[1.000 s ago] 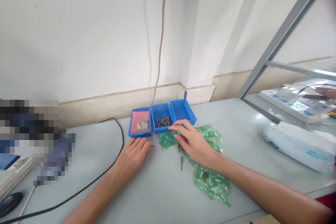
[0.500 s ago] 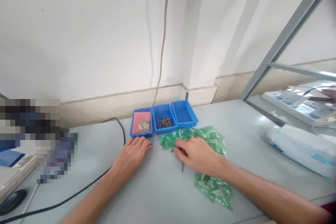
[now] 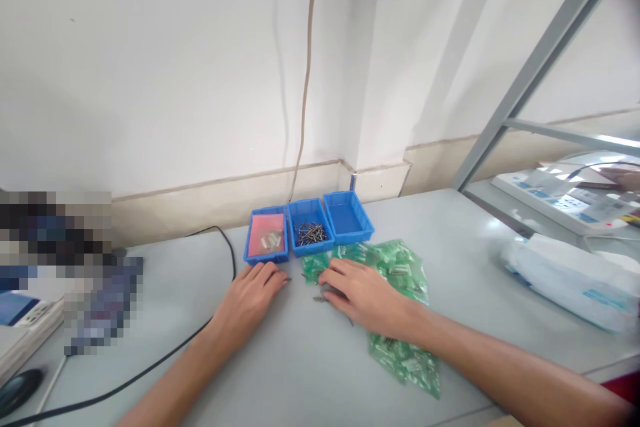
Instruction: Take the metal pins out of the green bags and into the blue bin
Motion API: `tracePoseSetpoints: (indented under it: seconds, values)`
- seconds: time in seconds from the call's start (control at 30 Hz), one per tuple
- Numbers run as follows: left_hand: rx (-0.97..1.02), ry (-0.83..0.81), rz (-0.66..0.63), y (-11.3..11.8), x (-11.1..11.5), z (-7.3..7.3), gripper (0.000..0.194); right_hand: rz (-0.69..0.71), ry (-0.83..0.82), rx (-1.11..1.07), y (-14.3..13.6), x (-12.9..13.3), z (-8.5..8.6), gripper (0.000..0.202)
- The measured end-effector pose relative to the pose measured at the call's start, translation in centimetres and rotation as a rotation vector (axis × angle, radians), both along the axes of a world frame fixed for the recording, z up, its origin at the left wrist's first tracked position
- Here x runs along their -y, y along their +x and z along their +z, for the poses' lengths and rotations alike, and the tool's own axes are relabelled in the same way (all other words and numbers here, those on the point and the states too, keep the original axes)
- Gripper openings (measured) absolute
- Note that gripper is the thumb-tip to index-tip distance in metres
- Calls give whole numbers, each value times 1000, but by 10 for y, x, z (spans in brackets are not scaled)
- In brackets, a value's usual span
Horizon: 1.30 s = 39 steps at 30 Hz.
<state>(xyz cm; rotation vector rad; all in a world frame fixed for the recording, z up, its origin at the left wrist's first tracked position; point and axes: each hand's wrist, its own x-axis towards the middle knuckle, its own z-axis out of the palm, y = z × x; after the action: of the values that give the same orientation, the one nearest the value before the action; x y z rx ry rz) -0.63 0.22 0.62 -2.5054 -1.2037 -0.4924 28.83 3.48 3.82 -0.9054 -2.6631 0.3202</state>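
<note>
Since half a second ago, my right hand (image 3: 361, 288) has slid leftward before the middle blue bin (image 3: 316, 249), and a metal pin (image 3: 319, 299) has come left with it. Green bags (image 3: 400, 270) spread from that bin's near edge out to its right and toward me, partly beneath my right arm. Left of the bin and nearer me, my left hand (image 3: 253, 290) curls, thumb and forefinger pinching a second pin (image 3: 289, 279). The metal pin lies in front of the bin, between my hands, at my right thumb; whether I grip it, I cannot tell. It's slim, greyish, its long axis running roughly sideways, the free end pointing left.
</note>
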Motion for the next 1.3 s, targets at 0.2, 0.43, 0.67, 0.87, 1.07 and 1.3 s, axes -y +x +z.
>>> tracePoseSetpoints:
  seconds: [0.2,0.43,0.67,0.87,1.07,1.3]
  values:
    - [80,-44,5,0,-2,-6,19,67,3,-22,-2,1,-1,20]
    - [122,-32,-4,0,-3,-6,20,144,31,-5,-1,2,-7,39]
    - [181,-51,-2,1,-4,-6,21,165,30,51,-2,6,-3,47]
    - [193,-73,1,1,-3,-5,19,151,62,82,-5,5,-6,52]
    - [190,-58,5,1,-3,-3,21,116,111,83,-8,2,-10,47]
    - [218,-69,2,1,-3,-3,20,178,200,48,-5,-6,-18,25]
